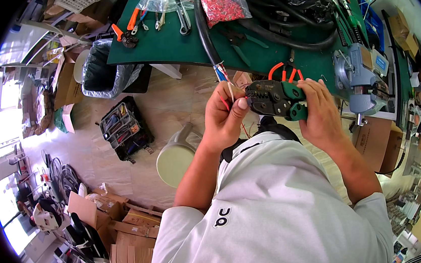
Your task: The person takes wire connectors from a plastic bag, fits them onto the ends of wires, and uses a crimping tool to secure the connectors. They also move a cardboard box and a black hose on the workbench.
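My left hand pinches a thin wire between thumb and forefinger. The wire's tip is at the jaws of a ratchet crimping tool with green handles; whether it sits inside a die is too small to tell. My right hand is wrapped about those handles. Blue, white and red wires fan out from the stripped end of a thick black cable, which hangs over the table's edge. A clear bag of small red crimp terminals lies beside the cable.
On the green worktable lie a utility knife, orange-handled cutters and green-handled pliers. A bench vise stands at right. Below are a stool, an open toolbox and a lined bin.
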`<control>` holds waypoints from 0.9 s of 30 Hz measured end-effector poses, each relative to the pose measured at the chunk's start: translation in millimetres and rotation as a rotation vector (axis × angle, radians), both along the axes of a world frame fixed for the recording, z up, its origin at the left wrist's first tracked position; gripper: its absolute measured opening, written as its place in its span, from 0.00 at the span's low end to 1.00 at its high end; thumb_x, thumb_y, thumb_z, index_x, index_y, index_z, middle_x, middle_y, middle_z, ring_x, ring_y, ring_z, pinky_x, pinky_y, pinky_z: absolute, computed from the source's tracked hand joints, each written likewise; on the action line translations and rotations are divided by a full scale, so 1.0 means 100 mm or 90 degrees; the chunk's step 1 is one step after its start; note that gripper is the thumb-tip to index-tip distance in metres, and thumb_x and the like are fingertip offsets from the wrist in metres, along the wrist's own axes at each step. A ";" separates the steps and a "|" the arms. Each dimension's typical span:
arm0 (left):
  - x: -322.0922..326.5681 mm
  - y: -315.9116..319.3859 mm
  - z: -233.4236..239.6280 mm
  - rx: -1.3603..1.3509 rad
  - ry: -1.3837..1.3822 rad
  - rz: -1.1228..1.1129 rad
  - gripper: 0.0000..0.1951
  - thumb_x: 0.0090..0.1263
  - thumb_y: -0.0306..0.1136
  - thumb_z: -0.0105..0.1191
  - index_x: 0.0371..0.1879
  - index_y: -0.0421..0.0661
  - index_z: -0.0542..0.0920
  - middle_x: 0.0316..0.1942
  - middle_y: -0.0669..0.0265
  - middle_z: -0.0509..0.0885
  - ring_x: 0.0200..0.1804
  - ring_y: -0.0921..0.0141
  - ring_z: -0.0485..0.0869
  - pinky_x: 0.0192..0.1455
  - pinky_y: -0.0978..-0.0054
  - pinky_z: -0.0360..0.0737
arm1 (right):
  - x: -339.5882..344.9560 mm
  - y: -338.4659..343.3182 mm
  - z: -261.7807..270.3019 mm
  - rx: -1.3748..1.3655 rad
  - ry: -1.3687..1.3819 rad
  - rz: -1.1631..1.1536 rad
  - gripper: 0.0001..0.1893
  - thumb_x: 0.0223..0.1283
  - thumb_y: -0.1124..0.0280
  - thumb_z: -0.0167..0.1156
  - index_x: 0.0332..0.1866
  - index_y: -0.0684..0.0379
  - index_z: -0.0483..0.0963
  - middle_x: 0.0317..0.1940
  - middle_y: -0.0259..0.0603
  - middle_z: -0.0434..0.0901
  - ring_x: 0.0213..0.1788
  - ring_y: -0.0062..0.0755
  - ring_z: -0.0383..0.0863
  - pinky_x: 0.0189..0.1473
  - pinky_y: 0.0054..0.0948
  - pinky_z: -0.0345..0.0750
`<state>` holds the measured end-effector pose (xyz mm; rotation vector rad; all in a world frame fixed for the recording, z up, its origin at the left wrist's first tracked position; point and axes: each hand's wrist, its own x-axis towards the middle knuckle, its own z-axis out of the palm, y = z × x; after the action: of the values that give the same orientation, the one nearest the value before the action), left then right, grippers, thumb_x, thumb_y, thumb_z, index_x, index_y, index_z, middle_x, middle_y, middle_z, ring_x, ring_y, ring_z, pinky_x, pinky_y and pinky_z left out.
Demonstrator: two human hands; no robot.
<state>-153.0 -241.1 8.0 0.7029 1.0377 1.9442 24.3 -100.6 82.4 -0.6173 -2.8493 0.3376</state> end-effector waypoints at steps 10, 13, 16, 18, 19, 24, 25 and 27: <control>-0.01 -0.02 0.05 0.006 0.029 0.004 0.09 0.74 0.34 0.53 0.36 0.45 0.69 0.28 0.75 0.69 0.30 0.82 0.62 0.33 0.83 0.63 | 0.01 -0.01 0.01 -0.042 -0.006 -0.002 0.31 0.37 0.83 0.65 0.54 0.65 0.65 0.47 0.51 0.73 0.52 0.54 0.74 0.58 0.45 0.72; -0.01 -0.03 0.05 0.003 0.026 0.000 0.09 0.74 0.34 0.53 0.36 0.45 0.69 0.29 0.75 0.69 0.30 0.82 0.62 0.33 0.83 0.62 | 0.01 0.00 0.01 -0.026 0.013 0.013 0.30 0.37 0.83 0.65 0.53 0.65 0.66 0.45 0.51 0.74 0.51 0.54 0.74 0.53 0.43 0.73; -0.01 -0.04 0.04 0.005 0.029 -0.001 0.09 0.74 0.34 0.53 0.36 0.45 0.69 0.29 0.75 0.69 0.31 0.82 0.63 0.34 0.83 0.62 | 0.01 0.01 0.02 -0.021 0.006 0.018 0.30 0.37 0.83 0.65 0.52 0.65 0.66 0.45 0.51 0.74 0.50 0.54 0.74 0.53 0.43 0.73; 0.00 -0.04 0.04 0.006 0.028 0.004 0.09 0.74 0.34 0.53 0.35 0.45 0.68 0.29 0.75 0.69 0.31 0.82 0.63 0.34 0.83 0.62 | 0.00 0.02 0.04 -0.018 0.011 0.028 0.28 0.38 0.82 0.65 0.51 0.65 0.67 0.44 0.50 0.74 0.48 0.53 0.74 0.52 0.43 0.73; 0.00 -0.04 0.03 0.008 0.024 0.003 0.09 0.74 0.34 0.53 0.35 0.45 0.68 0.29 0.75 0.69 0.31 0.82 0.62 0.34 0.83 0.62 | 0.00 0.02 0.04 -0.017 0.013 0.033 0.28 0.38 0.82 0.65 0.51 0.65 0.67 0.43 0.50 0.74 0.48 0.53 0.74 0.51 0.43 0.73; 0.02 -0.03 0.05 0.021 0.011 0.004 0.09 0.74 0.34 0.53 0.35 0.45 0.68 0.29 0.75 0.69 0.30 0.82 0.62 0.34 0.83 0.62 | 0.01 0.04 0.03 -0.010 0.032 0.043 0.24 0.39 0.80 0.65 0.47 0.65 0.68 0.38 0.49 0.75 0.43 0.52 0.76 0.46 0.43 0.74; 0.02 -0.03 0.06 0.022 0.009 0.003 0.10 0.74 0.34 0.53 0.35 0.45 0.68 0.29 0.75 0.68 0.30 0.82 0.62 0.34 0.83 0.62 | 0.01 0.05 0.03 -0.010 0.036 0.047 0.24 0.39 0.80 0.65 0.46 0.65 0.68 0.38 0.49 0.75 0.42 0.52 0.76 0.45 0.43 0.74; 0.02 -0.03 0.08 0.025 0.006 -0.002 0.10 0.74 0.34 0.53 0.35 0.45 0.67 0.29 0.76 0.68 0.30 0.82 0.61 0.33 0.83 0.62 | 0.02 0.06 0.02 -0.014 0.035 0.048 0.24 0.37 0.79 0.66 0.46 0.65 0.68 0.36 0.48 0.75 0.41 0.51 0.76 0.45 0.42 0.74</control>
<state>-150.6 -243.8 15.7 0.7350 1.0062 1.9651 26.4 -94.3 84.6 -0.4973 -2.8249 0.3927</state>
